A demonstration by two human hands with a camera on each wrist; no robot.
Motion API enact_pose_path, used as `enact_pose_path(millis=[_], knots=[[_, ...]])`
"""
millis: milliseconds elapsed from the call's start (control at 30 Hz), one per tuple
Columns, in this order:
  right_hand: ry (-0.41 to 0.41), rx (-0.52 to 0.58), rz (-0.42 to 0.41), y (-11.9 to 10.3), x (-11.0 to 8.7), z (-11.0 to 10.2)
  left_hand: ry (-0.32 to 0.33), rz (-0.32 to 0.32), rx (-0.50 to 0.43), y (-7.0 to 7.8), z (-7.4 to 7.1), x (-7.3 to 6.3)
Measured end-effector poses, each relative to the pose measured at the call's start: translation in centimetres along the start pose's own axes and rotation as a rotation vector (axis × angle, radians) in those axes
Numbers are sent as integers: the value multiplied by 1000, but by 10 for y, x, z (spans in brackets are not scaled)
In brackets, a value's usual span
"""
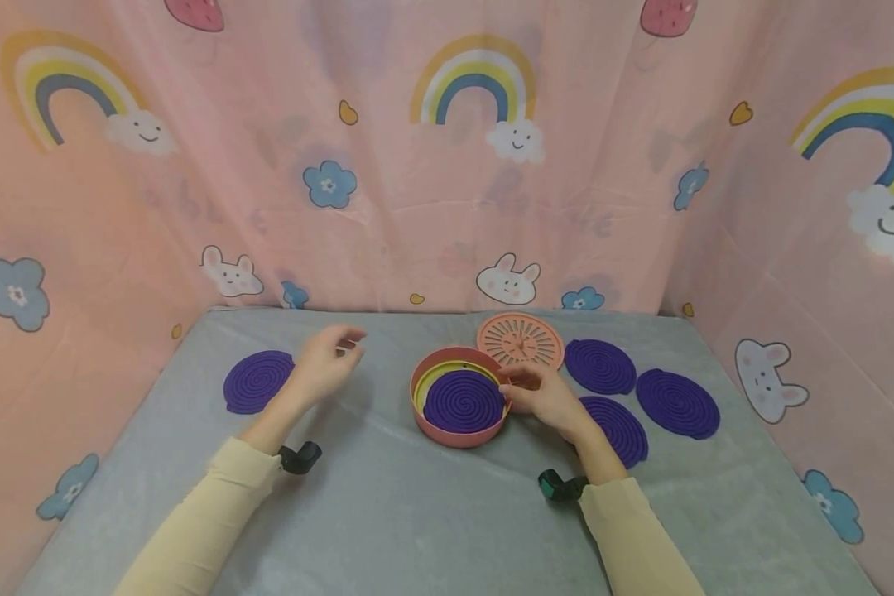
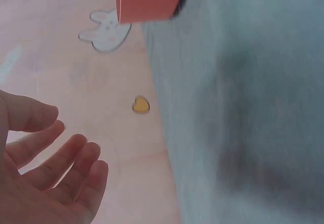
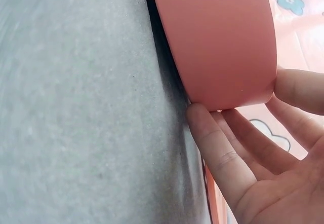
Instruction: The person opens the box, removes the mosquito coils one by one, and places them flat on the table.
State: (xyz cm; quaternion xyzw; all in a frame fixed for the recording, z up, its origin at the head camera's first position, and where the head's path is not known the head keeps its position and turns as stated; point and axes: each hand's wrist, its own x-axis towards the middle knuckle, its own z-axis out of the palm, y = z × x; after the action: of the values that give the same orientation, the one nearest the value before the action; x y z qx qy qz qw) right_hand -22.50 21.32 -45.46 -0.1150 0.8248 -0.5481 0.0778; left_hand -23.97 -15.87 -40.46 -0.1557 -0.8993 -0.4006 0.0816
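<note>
A round pink mosquito coil box (image 1: 458, 439) with a yellow inside stands mid-table. One purple mosquito coil (image 1: 464, 401) lies in it, leaving a yellow strip showing at the back left. My right hand (image 1: 547, 397) grips the box's right side, thumb at the rim and fingertips against the outer wall (image 3: 223, 46) in the right wrist view. My left hand (image 1: 324, 364) hovers over the table left of the box, holding nothing, fingers loosely bent. In the left wrist view that hand (image 2: 55, 168) is apart from the box (image 2: 149, 1).
A pink slotted lid (image 1: 521, 335) lies behind the box, partly covered by my right hand. To the right are three purple coils (image 1: 599, 366), one partly hidden by my right forearm. Another coil (image 1: 257, 382) lies at the left. A patterned curtain (image 1: 387, 240) borders the table.
</note>
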Motion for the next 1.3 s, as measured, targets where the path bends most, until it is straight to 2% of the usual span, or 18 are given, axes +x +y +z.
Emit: enact_pose_path(millis=[433,633,900,1067,1300], knots=[[-1,11,5,0,1,0,-75,38,-73,25,44,5],[-6,3,5,1,0,0,-124,36,-114,43,61,10],[-5,15,15,-2,1,0,-183,36,-103,60,80,20],[-12,26,4,-3,1,-1,-225,63,-99,64,94,26],[-16,29,11,-2,-1,0,-342,50,-67,61,113,32]])
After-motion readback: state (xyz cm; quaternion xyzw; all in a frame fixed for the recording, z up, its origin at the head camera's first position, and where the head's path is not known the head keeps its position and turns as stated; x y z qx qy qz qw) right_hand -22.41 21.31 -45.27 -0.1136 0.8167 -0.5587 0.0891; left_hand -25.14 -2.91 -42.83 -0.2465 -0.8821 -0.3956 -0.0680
